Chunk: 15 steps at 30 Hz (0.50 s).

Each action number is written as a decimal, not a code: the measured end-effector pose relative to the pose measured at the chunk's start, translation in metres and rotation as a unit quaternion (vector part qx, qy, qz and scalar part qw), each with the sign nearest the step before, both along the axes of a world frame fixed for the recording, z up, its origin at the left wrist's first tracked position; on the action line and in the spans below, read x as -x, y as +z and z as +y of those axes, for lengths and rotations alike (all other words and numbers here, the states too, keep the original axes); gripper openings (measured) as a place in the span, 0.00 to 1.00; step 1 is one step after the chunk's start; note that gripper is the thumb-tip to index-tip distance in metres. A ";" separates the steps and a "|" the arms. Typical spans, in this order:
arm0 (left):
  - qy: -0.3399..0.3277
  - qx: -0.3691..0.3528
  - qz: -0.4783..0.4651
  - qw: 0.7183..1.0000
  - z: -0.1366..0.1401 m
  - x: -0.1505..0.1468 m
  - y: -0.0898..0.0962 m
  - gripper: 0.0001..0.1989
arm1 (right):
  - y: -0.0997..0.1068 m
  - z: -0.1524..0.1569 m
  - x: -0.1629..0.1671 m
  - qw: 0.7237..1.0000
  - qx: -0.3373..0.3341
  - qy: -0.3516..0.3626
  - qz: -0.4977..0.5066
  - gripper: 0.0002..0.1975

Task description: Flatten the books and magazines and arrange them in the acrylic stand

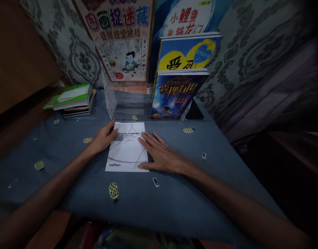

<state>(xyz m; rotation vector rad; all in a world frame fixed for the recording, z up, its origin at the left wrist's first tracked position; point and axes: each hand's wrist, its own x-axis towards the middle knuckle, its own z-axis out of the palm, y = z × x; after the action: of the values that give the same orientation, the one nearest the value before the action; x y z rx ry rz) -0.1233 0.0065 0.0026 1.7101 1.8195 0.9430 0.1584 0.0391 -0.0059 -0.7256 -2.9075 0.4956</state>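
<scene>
A white booklet (128, 150) with thin grey curves, a grey block and the word "vatti" on its cover lies closed on the cloth-covered table. My left hand (103, 138) is at its upper left edge, with the thumb and a fingertip closed on that edge. Flat across the right side rests my right hand (160, 154), fingers spread and thumb near the lower right corner. Behind the booklet stands a clear acrylic book stand (128, 109). A dark blue book (177, 93) is upright in its right part.
A blue and yellow book (187, 52), a tall picture book (126, 52) and another blue book (186, 17) stand behind. Several books are stacked under a green one (73, 93) at the left. A black flat object (195, 111) lies by the stand. Patterned wall covering (83, 52) rises behind.
</scene>
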 end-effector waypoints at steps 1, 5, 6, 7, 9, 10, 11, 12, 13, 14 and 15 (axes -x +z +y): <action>0.019 0.003 -0.078 0.997 0.001 -0.002 0.003 0.31 | 0.000 0.000 0.000 1.000 -0.002 -0.003 0.004 0.54; 0.101 0.073 -0.339 0.933 -0.009 -0.015 0.009 0.28 | 0.000 -0.002 0.001 1.000 0.000 -0.008 0.015 0.54; 0.106 0.097 -0.381 0.913 -0.014 -0.019 0.010 0.26 | 0.000 -0.002 0.001 1.000 0.002 -0.008 0.016 0.54; 0.105 0.114 -0.415 0.897 -0.019 -0.023 0.010 0.24 | 0.001 -0.002 0.001 1.000 0.008 -0.007 0.016 0.54; 0.097 0.125 -0.464 0.872 -0.028 -0.031 0.011 0.21 | 0.004 -0.003 0.000 1.000 0.025 -0.013 0.013 0.55; 0.096 0.121 -0.480 0.864 -0.031 -0.033 0.012 0.20 | 0.005 -0.003 0.000 0.999 0.037 -0.022 0.013 0.56; 0.097 0.116 -0.491 0.858 -0.033 -0.035 0.013 0.19 | 0.006 -0.003 0.000 0.998 0.050 -0.033 0.016 0.56; 0.097 0.111 -0.499 0.854 -0.034 -0.037 0.014 0.19 | 0.006 -0.003 0.000 0.996 0.063 -0.049 0.025 0.56; 0.095 0.106 -0.505 0.851 -0.035 -0.038 0.015 0.19 | 0.006 -0.002 -0.001 0.994 0.075 -0.068 0.041 0.55; 0.093 0.099 -0.510 0.849 -0.036 -0.038 0.017 0.19 | 0.005 0.000 0.000 0.990 0.088 -0.087 0.064 0.53; 0.090 0.092 -0.515 0.848 -0.036 -0.039 0.017 0.20 | 0.003 0.002 0.000 0.985 0.100 -0.105 0.096 0.51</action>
<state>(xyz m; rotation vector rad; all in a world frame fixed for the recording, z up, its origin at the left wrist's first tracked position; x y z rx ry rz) -0.0845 -0.0293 0.0199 0.6350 1.2429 1.3448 0.1582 0.0409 -0.0033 -0.9403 -2.5909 0.7930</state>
